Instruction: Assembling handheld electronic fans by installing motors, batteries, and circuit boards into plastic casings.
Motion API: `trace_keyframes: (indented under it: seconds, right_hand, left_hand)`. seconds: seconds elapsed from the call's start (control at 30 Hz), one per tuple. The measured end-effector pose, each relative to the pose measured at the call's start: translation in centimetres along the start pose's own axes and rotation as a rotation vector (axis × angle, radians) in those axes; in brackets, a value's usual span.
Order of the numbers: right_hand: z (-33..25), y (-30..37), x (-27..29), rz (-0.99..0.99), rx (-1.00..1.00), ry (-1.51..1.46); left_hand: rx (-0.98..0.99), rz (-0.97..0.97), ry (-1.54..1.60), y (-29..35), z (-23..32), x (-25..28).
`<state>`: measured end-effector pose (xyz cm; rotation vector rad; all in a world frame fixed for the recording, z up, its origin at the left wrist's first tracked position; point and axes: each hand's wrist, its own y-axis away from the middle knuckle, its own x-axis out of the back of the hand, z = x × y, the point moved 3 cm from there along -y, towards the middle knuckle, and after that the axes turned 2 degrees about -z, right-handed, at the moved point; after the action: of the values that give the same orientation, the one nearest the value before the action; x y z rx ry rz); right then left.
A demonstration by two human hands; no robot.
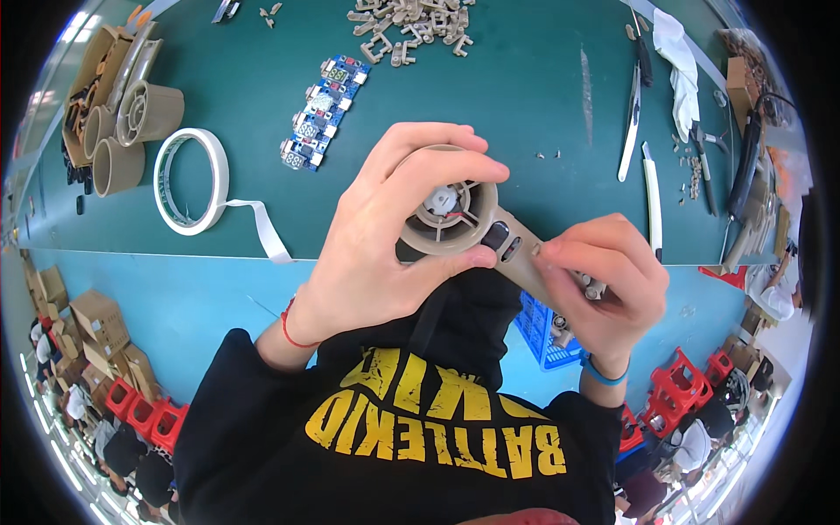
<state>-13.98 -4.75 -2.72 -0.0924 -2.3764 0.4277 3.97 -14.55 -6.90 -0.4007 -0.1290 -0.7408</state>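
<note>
A beige handheld fan body [516,262] with a round, open head and a flat handle is held above the table's near edge. Inside its head show a white motor part and a bit of red wire. My left hand [367,219] is closed around the round head, fingers over the far side and thumb beneath. Over the handle, beside its dark oval opening and small slot, my right hand [608,276] is pinched, thumb against forefinger. A tiny pale piece shows at those fingertips, too small to name. Part of the handle is hidden behind the right hand.
Left on the green table [525,87] are a white tape roll [159,179] and beige round housings [162,112]. Blue circuit boards [328,109] lie ahead, near a pile of small beige parts [420,22]. Knives [630,136] and pliers [704,166] lie right; a blue crate [534,328] stands below.
</note>
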Motion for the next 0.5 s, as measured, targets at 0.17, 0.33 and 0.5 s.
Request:
trace_keyframes:
  seconds: [0.17,0.33,0.5]
  right_hand:
    - [0.4,-0.4,-0.6,0.062,-0.116,-0.150]
    - [1.1,-1.0,0.3,-0.065,-0.125,-0.155]
    - [0.3,-1.4,-0.1,-0.107,-0.238,-0.171]
  left_hand:
    - [-0.017,0.004,0.017,0.2,-0.4,-0.1]
    - [-0.022,0.007,0.017,0.1,-0.2,-0.1]
    - [-0.040,0.009,0.021,0.1,-0.4,0.0]
